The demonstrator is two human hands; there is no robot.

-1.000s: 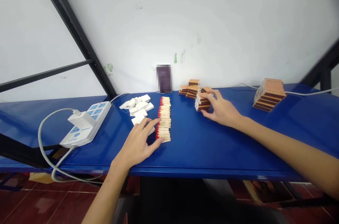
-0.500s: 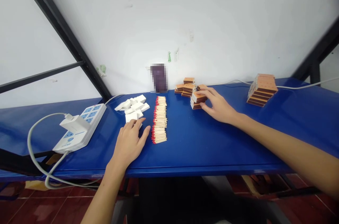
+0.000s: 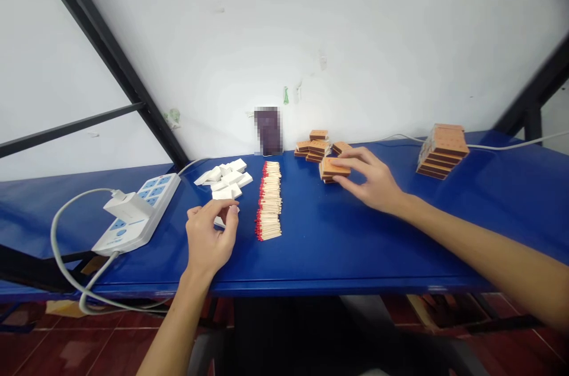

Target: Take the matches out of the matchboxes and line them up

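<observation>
A long row of red-tipped matches [image 3: 269, 199] lies across the blue table [image 3: 338, 245]. Left of it, my left hand [image 3: 210, 237] curls its fingers round a white inner matchbox tray [image 3: 219, 222] at the near end of a heap of white trays [image 3: 225, 178]. On the other side of the row, my right hand [image 3: 372, 179] has fingers and thumb closed on the top orange matchbox sleeve [image 3: 333, 168] of a short stack. More orange sleeves [image 3: 315, 146] lie just behind that stack.
A white power strip [image 3: 138, 212] with a plugged-in adapter and grey cable sits at the left. Another stack of orange boxes [image 3: 443, 150] stands at the far right near a white cable. A dark blurred object [image 3: 268, 130] leans on the wall. Black frame bars slant up at left.
My left hand has left the matches, moved left and closed on a white tray. My right hand has gone from resting on the orange stack to pinching its top sleeve.
</observation>
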